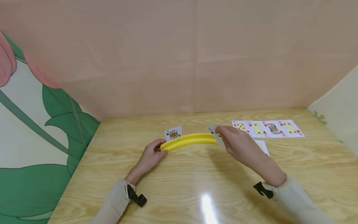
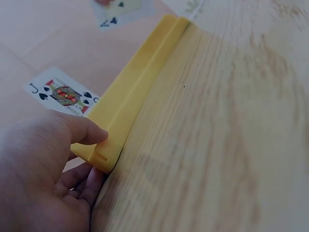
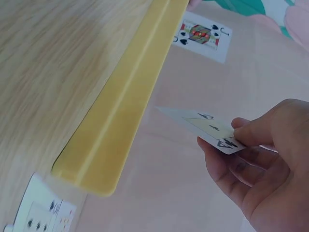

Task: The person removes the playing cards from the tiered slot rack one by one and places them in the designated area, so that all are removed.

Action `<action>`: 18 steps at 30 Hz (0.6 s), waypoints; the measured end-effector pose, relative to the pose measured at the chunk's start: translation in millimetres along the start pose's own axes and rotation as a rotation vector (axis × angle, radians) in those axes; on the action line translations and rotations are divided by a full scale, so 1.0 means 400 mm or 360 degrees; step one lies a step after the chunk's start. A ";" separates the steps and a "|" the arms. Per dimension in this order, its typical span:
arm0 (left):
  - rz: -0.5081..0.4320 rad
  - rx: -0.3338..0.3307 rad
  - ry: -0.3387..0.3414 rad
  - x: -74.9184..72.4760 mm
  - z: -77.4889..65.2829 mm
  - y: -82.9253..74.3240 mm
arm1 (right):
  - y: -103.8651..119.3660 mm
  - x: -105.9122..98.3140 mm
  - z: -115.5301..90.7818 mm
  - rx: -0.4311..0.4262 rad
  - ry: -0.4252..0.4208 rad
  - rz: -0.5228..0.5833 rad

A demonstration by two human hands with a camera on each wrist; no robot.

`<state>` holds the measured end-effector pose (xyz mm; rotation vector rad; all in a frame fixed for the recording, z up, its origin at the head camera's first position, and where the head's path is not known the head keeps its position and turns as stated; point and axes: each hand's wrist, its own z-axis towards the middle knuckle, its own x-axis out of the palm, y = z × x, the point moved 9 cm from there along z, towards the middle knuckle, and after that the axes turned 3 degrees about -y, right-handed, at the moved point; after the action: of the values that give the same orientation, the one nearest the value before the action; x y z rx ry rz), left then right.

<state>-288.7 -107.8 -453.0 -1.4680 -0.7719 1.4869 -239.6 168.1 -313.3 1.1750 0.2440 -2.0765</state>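
My left hand [image 1: 149, 157] grips the left end of a curved yellow card holder [image 1: 193, 138], thumb on its front face in the left wrist view. A jack of spades [image 1: 174, 134] stands in the holder near that hand, leaning back. With thumb and fingers, my right hand [image 1: 240, 144] pinches an ace of clubs [image 3: 215, 130] by its edge. The ace is held over the holder's right end in the head view; the right wrist view shows a gap between them. The holder rests on the wooden table [image 1: 173, 186].
To the right, a row of face-up cards [image 1: 257, 129] lies on the table, several of them red. Another card [image 1: 262, 147] lies in front of the row, partly hidden by my right hand. A pink cloth wall [image 1: 179, 62] rises behind the table.
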 end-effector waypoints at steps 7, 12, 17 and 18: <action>0.0007 0.0004 -0.0013 -0.014 -0.005 0.002 | -0.018 -0.017 -0.023 -0.0008 -0.0034 -0.0041; -0.0004 0.0001 0.0008 -0.008 -0.004 0.006 | -0.021 -0.032 -0.025 -0.0033 -0.0084 -0.0073; -0.0006 0.0013 0.0007 -0.008 -0.003 0.006 | -0.027 -0.048 -0.025 -0.0035 -0.0098 -0.0070; -0.0008 0.0015 0.0006 -0.008 -0.003 0.006 | -0.029 -0.050 -0.025 -0.0031 -0.0098 -0.0070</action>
<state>-288.2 -111.8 -453.8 -1.4606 -0.7647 1.4819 -234.4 191.3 -304.7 1.1011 0.2624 -2.1400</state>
